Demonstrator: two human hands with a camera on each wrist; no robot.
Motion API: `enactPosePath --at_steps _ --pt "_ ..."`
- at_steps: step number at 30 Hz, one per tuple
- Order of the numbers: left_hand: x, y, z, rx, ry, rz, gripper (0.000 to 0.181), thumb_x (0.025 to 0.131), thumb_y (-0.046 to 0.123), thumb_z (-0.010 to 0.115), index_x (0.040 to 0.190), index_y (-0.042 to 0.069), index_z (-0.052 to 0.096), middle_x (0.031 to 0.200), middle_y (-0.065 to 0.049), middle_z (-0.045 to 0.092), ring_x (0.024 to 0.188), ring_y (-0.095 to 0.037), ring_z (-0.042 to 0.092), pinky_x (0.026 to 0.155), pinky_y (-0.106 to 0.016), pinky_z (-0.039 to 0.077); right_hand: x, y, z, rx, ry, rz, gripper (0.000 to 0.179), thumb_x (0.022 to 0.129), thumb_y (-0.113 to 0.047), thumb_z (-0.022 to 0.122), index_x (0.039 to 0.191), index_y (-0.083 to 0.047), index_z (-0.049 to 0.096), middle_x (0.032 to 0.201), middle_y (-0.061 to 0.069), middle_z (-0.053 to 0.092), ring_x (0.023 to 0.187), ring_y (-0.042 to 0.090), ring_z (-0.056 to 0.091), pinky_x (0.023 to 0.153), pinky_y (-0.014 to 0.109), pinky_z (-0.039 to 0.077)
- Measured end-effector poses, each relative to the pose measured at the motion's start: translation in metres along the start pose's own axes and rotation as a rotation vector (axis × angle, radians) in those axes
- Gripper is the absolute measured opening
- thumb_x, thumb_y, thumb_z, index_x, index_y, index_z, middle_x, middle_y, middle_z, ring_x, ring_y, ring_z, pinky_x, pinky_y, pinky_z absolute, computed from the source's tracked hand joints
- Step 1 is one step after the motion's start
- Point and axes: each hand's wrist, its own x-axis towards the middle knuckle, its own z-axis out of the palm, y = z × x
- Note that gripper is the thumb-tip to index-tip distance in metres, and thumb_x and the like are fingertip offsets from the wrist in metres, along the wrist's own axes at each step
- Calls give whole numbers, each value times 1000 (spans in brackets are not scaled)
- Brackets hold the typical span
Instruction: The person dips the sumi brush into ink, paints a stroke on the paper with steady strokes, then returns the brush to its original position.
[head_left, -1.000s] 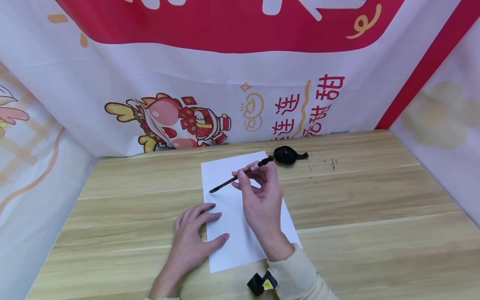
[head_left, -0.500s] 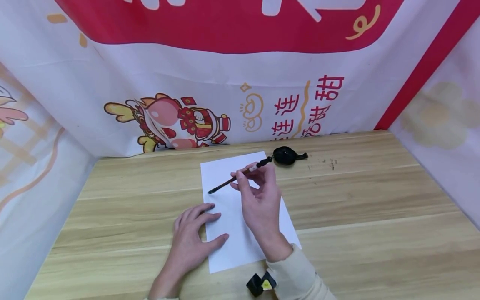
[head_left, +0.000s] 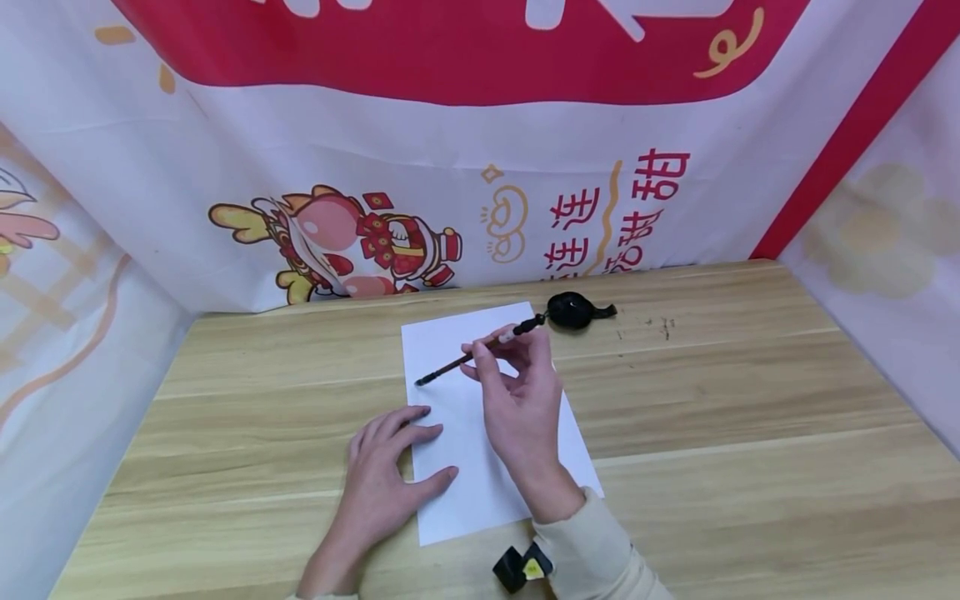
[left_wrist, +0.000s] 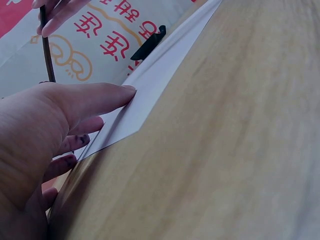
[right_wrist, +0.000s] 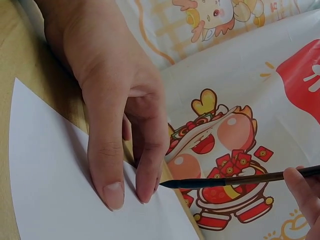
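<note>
A white sheet of paper [head_left: 465, 454] lies slightly turned on the wooden table. Spread fingers of my left hand [head_left: 382, 475] rest on its left side, with dark smudges on some fingertips in the left wrist view. Between thumb and fingers, my right hand [head_left: 522, 408] pinches a writing brush [head_left: 456, 364] with a brown handle. The dark brush tip [right_wrist: 172, 184] points down and left, close to the paper's left edge. Whether the tip touches the paper, I cannot tell. No ink marks show on the visible part of the sheet.
A black, rounded ink dish [head_left: 570, 311] with a stubby handle stands beyond the paper's far right corner. Dark specks [head_left: 666, 327] dot the table beside it. A small black object with a yellow mark [head_left: 512, 570] sits by the right sleeve. Printed cloth [head_left: 420, 133] hangs behind.
The right hand and the brush have shifted very slightly to the left. The left hand and the paper stay where they were.
</note>
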Motion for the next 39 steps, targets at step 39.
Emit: enactPosePath --at_steps 39 --pt "1 1 0 -3 -11 -6 49 77 36 95 121 20 80 149 -2 66 144 -37 51 123 -64 23 -1 6 -3 -45 -5 24 21 104 -2 68 120 0 55 112 18 68 104 29 78 82 32 68"
